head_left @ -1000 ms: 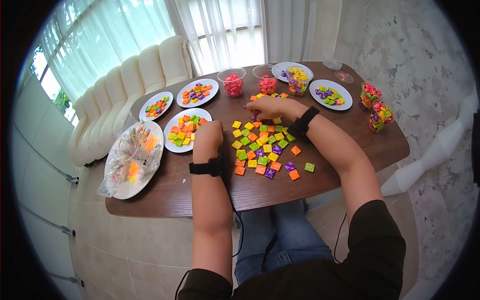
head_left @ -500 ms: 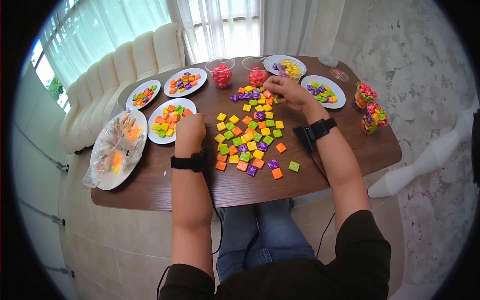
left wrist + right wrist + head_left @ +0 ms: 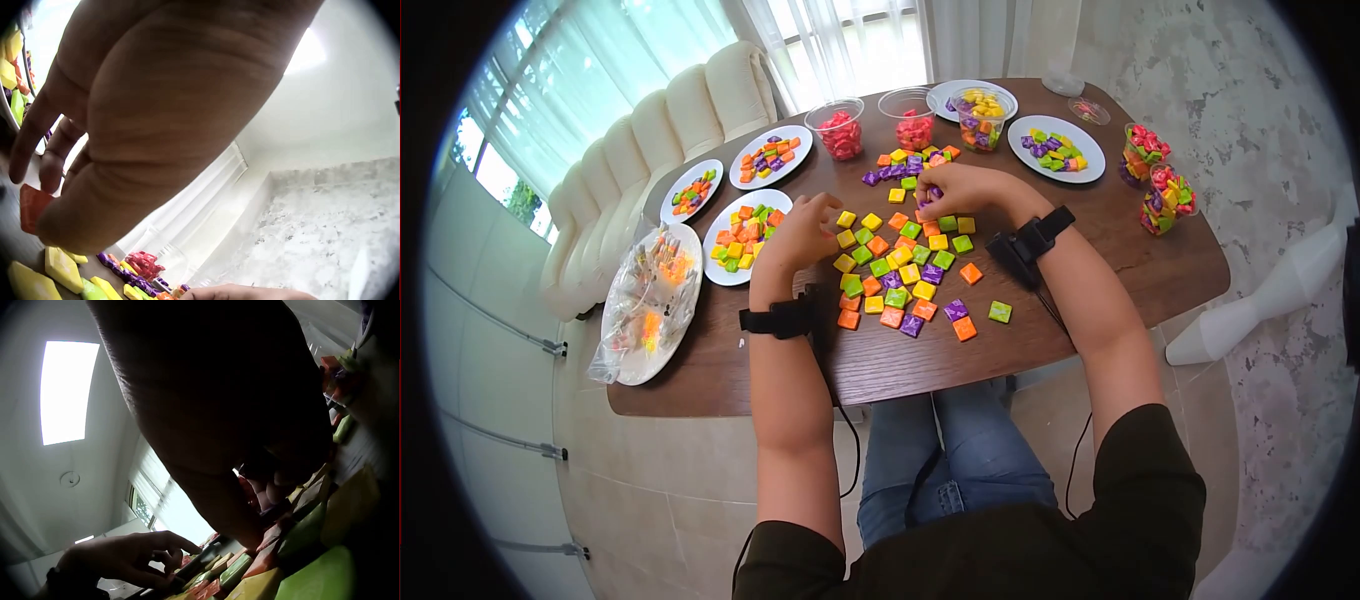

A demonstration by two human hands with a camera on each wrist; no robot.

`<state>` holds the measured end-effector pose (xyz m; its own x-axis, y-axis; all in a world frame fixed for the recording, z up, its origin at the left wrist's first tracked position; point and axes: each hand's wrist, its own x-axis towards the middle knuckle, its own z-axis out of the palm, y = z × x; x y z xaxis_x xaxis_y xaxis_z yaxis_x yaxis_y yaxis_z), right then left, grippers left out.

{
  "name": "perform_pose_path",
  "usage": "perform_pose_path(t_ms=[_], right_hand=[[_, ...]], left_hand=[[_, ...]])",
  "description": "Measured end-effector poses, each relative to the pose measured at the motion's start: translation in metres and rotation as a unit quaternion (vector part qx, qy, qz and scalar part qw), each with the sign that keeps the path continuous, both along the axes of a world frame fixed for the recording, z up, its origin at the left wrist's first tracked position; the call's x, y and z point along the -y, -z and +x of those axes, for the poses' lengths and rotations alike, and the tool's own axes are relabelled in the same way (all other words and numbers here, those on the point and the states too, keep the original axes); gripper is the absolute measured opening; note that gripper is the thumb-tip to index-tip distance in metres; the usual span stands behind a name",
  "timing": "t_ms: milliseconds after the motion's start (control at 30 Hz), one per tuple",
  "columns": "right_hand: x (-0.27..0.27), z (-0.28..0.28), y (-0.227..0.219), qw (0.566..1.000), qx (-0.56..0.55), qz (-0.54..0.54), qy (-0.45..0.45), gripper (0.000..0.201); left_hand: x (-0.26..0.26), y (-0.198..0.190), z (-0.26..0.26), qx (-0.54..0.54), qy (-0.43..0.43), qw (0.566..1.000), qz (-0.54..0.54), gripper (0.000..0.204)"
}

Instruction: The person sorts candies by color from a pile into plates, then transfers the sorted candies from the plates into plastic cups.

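Square wrapped candies in yellow, green, orange and purple lie spread mid-table, among them a green candy. My left hand hovers at the left edge of the spread, beside a plate of candies; in the left wrist view its thumb and a finger pinch an orange candy. At the spread's far side my right hand is low over the table, fingers bent round purple candy. Its fingertips are partly hidden and dark in the right wrist view, where the left hand also shows.
Clear cups of red candies and mixed candies line the far side. Filled cups stand at right, near a plate. At left are more plates and an oval platter with plastic-wrapped items. A cream sofa stands behind.
My right hand has moved from the far right of the spread back in over it, now with purple candy. My left hand has uncurled somewhat and reached toward the spread's left edge.
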<state>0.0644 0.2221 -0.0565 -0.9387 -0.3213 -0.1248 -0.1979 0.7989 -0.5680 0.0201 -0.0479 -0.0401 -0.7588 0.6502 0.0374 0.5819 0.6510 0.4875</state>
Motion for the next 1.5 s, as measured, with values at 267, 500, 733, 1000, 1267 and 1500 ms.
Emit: perform_pose_path(t_ms=[267, 500, 733, 1000, 1267, 1500], right_hand=[[-0.005, 0.018, -0.041, 0.769, 0.105, -0.629, 0.045, 0.023], [0.000, 0.006, -0.020, 0.993, 0.048, -0.104, 0.021, 0.028], [0.008, 0.006, -0.001, 0.997, -0.015, 0.068, -0.022, 0.028], [0.002, 0.009, -0.015, 0.991, 0.059, -0.118, 0.027, 0.021], [-0.019, 0.015, -0.037, 0.697, 0.047, -0.715, 0.027, 0.027], [-0.024, 0.006, -0.022, 0.931, 0.055, -0.356, 0.061, 0.024]], left_hand=[[-0.010, -0.019, -0.002, 0.506, 0.069, 0.643, 0.571, 0.042], [-0.009, -0.008, -0.002, 0.174, -0.064, 0.960, 0.209, 0.029], [-0.004, 0.024, -0.018, 0.019, -0.075, 0.997, -0.027, 0.033], [-0.009, 0.020, -0.015, 0.042, -0.027, 0.998, -0.049, 0.031], [-0.008, -0.007, -0.012, 0.486, 0.059, 0.715, 0.500, 0.022], [-0.005, -0.002, -0.023, 0.379, -0.066, 0.782, 0.490, 0.030]])
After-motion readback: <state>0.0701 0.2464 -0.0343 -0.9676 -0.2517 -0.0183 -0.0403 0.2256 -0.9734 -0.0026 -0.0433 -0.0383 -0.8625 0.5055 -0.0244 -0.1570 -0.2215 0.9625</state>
